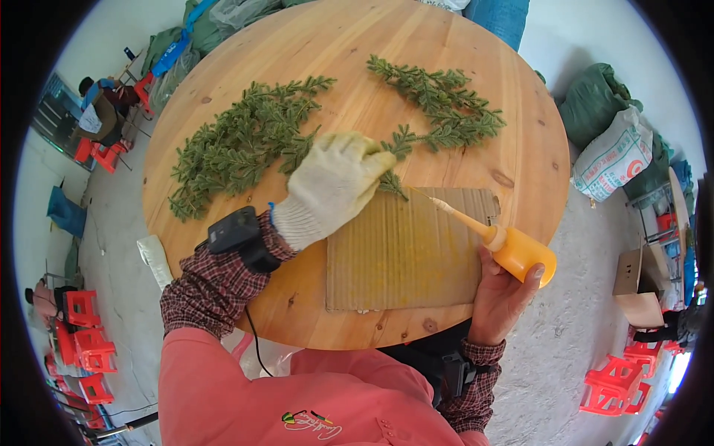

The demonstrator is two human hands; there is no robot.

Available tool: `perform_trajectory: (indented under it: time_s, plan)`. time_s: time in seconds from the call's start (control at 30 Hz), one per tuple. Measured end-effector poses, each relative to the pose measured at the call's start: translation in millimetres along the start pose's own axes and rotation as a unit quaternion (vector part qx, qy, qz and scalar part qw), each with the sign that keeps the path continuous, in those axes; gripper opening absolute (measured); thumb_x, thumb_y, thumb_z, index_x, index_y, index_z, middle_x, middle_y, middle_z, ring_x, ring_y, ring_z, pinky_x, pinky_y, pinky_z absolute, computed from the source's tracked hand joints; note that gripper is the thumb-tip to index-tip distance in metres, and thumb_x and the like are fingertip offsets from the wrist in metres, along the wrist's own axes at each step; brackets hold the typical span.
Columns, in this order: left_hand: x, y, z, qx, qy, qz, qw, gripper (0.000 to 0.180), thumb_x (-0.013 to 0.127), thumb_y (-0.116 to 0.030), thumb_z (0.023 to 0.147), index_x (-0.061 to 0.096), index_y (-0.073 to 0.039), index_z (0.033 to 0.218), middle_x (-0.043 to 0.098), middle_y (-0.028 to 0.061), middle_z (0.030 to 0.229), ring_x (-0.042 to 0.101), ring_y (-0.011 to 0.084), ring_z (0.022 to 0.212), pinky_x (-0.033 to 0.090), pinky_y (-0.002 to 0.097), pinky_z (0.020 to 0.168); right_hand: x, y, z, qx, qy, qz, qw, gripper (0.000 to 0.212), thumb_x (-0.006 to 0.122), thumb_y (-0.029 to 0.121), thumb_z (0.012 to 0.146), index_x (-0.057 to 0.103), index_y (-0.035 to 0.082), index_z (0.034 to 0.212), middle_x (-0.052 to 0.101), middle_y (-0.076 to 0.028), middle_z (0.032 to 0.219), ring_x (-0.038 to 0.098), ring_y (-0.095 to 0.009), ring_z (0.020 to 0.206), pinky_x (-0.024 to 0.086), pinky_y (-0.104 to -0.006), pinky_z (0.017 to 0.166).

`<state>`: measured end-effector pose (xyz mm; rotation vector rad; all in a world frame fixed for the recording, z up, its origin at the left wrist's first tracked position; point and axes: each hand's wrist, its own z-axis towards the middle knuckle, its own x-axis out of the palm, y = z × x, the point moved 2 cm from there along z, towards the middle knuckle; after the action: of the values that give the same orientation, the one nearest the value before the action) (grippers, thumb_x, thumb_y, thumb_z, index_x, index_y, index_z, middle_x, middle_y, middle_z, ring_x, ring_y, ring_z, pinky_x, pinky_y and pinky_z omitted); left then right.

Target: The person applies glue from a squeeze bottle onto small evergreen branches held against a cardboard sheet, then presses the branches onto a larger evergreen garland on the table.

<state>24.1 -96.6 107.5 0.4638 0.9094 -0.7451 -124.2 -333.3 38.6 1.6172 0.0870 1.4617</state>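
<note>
Table's (327, 44) far edge: a bare lane runs between left sprigs (238, 141) and right sprigs (450, 104).
Lane's near end: the gloved left hand (335, 182) blocks it.
Right edge: bare wood beside the right sprigs; the orange bottle (524, 255) obstructs nearer.
Near edge: a bare patch between left sleeve (208, 290) and flat cardboard (401, 260).

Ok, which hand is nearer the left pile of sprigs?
Left. The gloved left hand is just beside the left pile, at its right edge. The right hand is farther off, at the right side of the cardboard, holding the orange bottle.
</note>
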Motion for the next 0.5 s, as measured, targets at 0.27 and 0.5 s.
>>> perform_trajectory:
  time_s: [0.27,0.5]
  plan:
    - [10,7,2,0.001,0.027,-0.031,0.999,0.015,0.069,-0.016,0.078,0.065,-0.014,0.093,0.061,0.0044,0.098,0.058,0.0239,0.098,0.043,0.0407,0.089,3,0,-2,-0.004,-0.004,-0.012,1.0,0.049,0.056,0.042,0.099,0.048,0.005,0.13,0.057,-0.012,0.126,0.059,-0.022,0.107,0.05,-0.0442,0.097]
    - [-27,2,-7,-0.016,-0.064,-0.078,0.995,0.012,0.071,-0.015,0.077,0.064,-0.014,0.086,0.062,0.0045,0.097,0.059,0.0235,0.092,0.044,0.0393,0.084,2,-2,-2,-0.01,-0.055,0.012,0.998,0.049,0.056,0.043,0.098,0.048,0.006,0.129,0.058,-0.011,0.126,0.06,-0.019,0.096,0.049,-0.0439,0.098]
